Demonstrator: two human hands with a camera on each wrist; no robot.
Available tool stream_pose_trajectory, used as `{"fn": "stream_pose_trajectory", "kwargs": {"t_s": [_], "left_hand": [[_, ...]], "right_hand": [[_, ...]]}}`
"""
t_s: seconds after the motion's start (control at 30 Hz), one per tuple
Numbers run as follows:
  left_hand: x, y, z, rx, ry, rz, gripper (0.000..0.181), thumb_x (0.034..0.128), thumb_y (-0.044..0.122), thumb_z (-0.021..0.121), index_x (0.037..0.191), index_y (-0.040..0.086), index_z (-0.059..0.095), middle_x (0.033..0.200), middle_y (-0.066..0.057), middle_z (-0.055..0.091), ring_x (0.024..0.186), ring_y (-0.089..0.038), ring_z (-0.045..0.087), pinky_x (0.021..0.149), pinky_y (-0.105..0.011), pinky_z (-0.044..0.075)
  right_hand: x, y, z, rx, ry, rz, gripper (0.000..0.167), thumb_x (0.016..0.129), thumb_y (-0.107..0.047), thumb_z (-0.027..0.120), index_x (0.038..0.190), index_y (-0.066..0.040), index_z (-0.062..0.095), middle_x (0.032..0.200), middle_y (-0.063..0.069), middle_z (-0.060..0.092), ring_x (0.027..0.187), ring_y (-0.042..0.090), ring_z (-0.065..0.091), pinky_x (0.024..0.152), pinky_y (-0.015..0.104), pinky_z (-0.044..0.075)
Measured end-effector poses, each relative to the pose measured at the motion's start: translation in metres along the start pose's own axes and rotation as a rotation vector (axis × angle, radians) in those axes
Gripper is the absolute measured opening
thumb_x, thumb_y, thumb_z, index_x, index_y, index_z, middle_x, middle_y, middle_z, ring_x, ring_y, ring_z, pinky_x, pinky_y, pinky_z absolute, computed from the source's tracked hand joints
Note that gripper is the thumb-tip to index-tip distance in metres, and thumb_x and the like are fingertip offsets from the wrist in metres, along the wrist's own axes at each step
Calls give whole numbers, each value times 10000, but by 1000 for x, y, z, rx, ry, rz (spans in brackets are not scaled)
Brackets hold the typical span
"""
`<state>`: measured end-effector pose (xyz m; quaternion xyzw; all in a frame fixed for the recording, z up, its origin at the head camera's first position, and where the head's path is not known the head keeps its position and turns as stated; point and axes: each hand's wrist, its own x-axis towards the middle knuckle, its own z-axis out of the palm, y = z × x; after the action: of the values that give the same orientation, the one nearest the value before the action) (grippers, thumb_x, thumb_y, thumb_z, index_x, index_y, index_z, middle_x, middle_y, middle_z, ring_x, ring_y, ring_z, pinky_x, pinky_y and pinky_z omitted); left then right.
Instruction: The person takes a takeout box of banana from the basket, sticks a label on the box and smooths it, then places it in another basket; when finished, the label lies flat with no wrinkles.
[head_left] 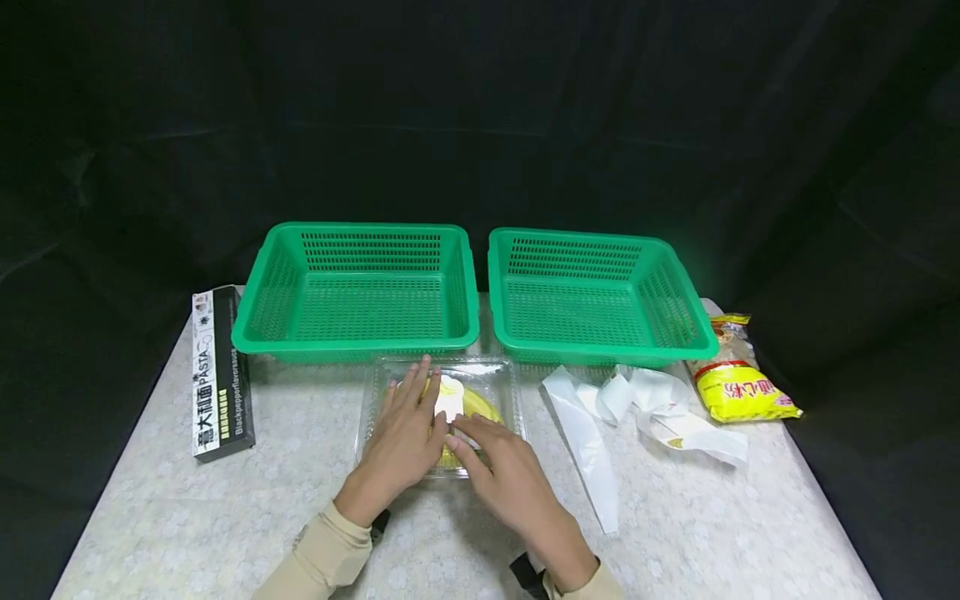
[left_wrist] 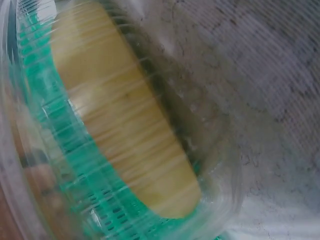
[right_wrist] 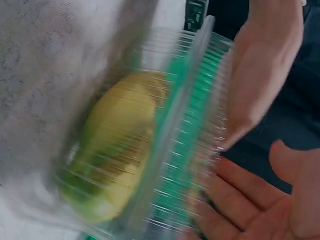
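Observation:
A clear plastic clamshell box (head_left: 517, 400) lies closed on the table, with a long yellow fruit (left_wrist: 125, 115) inside; the fruit has a green end in the right wrist view. A white label (head_left: 450, 400) with a yellow mark is on the lid, partly hidden by the hands. My left hand (head_left: 405, 429) rests on the lid's left part, fingers straight and spread. My right hand (head_left: 506, 467) touches the lid near the label's lower edge, its fingers extended and thumb apart. In the right wrist view, the right hand (right_wrist: 255, 205) looks open beside the box.
Two green plastic baskets (head_left: 360, 343) (head_left: 600, 354) stand behind the box. A black-and-white pasta box (head_left: 225, 375) lies at the left. White paper strips (head_left: 588, 450) are strewn to the right, near a yellow macaroni bag (head_left: 742, 387) at the table's right edge.

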<state>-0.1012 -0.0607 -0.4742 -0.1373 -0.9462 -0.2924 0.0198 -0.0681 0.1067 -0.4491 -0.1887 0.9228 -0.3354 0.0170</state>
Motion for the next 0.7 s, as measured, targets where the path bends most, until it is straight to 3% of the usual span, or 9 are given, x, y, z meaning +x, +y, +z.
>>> {"fn": "stream_pose_trajectory", "kwargs": {"t_s": [0.23,0.5,0.7], "left_hand": [[0,-2,-1,33,-17,17,634,1028,309,522,1551,5,333,1682,-217,134,1572,-404,111,1254,-616,173],[-1,-3,-1,12,-22,-6,588,1007,318,551,1532,93,414,1676,-253,78,1569,-419,102,1249,-624,180],[-1,-3,0,4,-1,12,522,1005,291,562,1503,156,480,1666,-274,99,1560,-437,125,1242,-634,191]], "right_hand": [[4,9,11,-136,-43,-31,543,1083,-408,389,1479,-51,492,1581,93,430,1512,302,351,1227,597,271],[-2,5,9,-155,-59,-19,480,1072,-325,455,1470,-62,508,1547,76,484,1496,310,381,1231,584,273],[-13,4,9,-160,-40,-40,442,1050,-242,523,1461,-77,526,1516,74,525,1469,327,422,1230,582,272]]}}
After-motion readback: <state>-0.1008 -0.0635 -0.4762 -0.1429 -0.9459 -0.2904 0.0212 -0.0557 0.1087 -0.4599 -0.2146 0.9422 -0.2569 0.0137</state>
